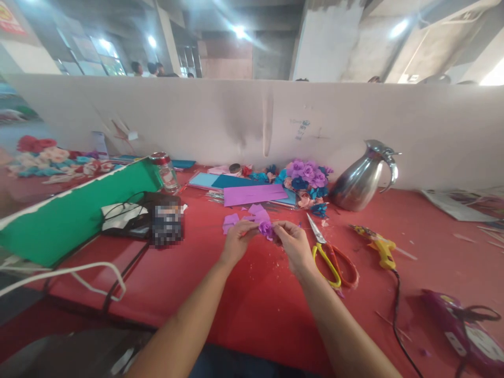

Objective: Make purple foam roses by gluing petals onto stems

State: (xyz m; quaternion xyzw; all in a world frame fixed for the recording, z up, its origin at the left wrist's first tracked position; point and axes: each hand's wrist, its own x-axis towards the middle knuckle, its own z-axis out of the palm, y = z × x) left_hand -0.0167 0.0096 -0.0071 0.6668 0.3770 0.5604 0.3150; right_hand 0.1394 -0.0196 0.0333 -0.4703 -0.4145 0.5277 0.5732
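Observation:
A small purple paper flower is held between my two hands over the red table. My left hand pinches its left side with thumb and forefinger. On the other side, the fingertips of my right hand are closed on its edge. Just beyond the flower lie cut purple paper pieces, and behind them a long purple paper strip rests on blue sheets. Scissors with a yellow and a red handle lie open to the right of my right hand.
A steel jug stands at the back right beside a bunch of paper flowers. A yellow glue gun with a black cord lies at right. To the left are a green board and a red-lidded glass jar.

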